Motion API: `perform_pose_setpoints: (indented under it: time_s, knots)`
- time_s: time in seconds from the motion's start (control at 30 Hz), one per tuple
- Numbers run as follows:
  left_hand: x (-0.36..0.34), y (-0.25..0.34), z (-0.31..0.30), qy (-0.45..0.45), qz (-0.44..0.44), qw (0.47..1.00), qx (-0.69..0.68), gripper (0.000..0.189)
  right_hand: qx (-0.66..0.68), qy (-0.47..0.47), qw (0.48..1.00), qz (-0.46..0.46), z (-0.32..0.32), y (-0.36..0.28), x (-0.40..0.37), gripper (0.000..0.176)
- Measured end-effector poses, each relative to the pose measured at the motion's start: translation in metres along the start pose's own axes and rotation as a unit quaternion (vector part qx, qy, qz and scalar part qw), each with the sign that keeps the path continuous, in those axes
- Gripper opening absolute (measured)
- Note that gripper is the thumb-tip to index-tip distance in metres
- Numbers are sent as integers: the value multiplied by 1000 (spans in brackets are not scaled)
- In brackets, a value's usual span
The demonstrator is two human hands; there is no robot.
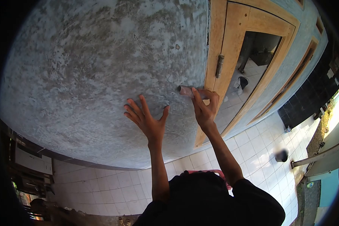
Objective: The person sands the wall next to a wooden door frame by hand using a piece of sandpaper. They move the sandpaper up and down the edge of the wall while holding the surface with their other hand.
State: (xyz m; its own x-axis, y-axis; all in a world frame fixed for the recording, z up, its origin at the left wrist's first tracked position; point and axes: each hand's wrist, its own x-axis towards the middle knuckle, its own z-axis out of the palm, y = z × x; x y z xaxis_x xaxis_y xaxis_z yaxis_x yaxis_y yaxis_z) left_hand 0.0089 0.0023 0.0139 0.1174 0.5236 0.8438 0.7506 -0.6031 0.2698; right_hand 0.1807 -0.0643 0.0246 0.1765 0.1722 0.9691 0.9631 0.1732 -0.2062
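A grey plastered wall (101,75) with blotchy, scuffed patches fills the left and middle of the head view. My left hand (150,124) lies against it, fingers spread and thumb out to the right, holding nothing. To the right and slightly higher, my right hand (206,113) pinches a curled piece of sandpaper (186,91) between thumb and fingers. The sandpaper's rolled end points left, close against the wall beside the wooden door frame (212,49). A small chipped spot (177,47) shows in the wall above the sandpaper.
Right of my hands stands a wooden door (233,22) with a metal handle (219,66) and a reflecting glass pane (252,64). White floor tiles (113,186) run below the wall. A dark bucket (281,155) stands on them at the right, near a wooden post (316,158).
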Motion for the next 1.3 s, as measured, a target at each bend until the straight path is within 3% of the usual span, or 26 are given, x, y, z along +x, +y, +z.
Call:
perform_pose_setpoints:
  time_s: [0.2, 0.33, 0.57, 0.73, 1.3]
  knots:
    - [0, 0, 1, -3, 0, 1000, -7, 106, 7, 39, 999, 18, 2, 3, 14, 40]
    - [0, 0, 0, -5, 0, 1000, -5, 105, -1, 8, 1000, 6, 3, 2, -13, 39]
    - [-1, 1, 2, -3, -8, 1000, -25, 100, 7, 16, 1000, -5, -1, -4, 23, 41]
    - [-1, -1, 2, 1, -1, 1000, -17, 99, 12, -3, 1000, -4, 5, -6, -8, 41]
    - [-2, -1, -2, -7, 7, 1000, 1, 104, 1, 9, 999, -37, 7, -13, 17, 43]
